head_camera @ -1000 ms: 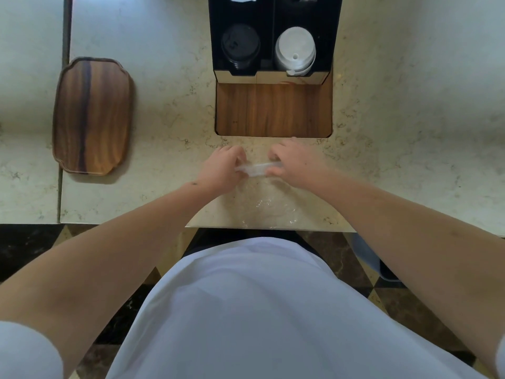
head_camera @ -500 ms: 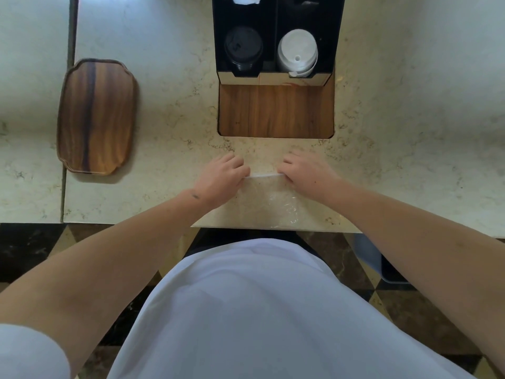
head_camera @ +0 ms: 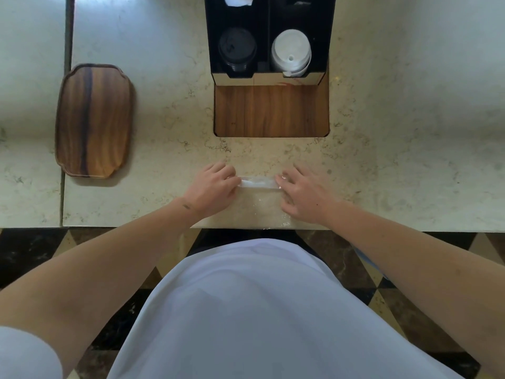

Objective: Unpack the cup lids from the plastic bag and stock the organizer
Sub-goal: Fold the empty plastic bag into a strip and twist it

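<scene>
Clear plastic is lying flat on the marble counter in the head view, where I am watching the empty plastic bag being folded at the near edge, directly in front of the organizer. A second ago both hands were holding the folded strip just above the stone; now it is being pressed down onto the counter, so the bag is looking emptied and the unpacking, I judge, is finished. Black lids are sitting in the organizer's left compartment and white lids in the right one, both stacks upright.

The bag's folded band is running left to right between the hands, its long axis parallel to the counter edge, with the loose remainder trailing toward me.

My left hand is curling its fingers onto the band's left end, pinching it as far as I can tell. My right hand is resting with fingers spread and straight, pressing the right end flat.

A wooden tray is lying well apart to the left.
</scene>
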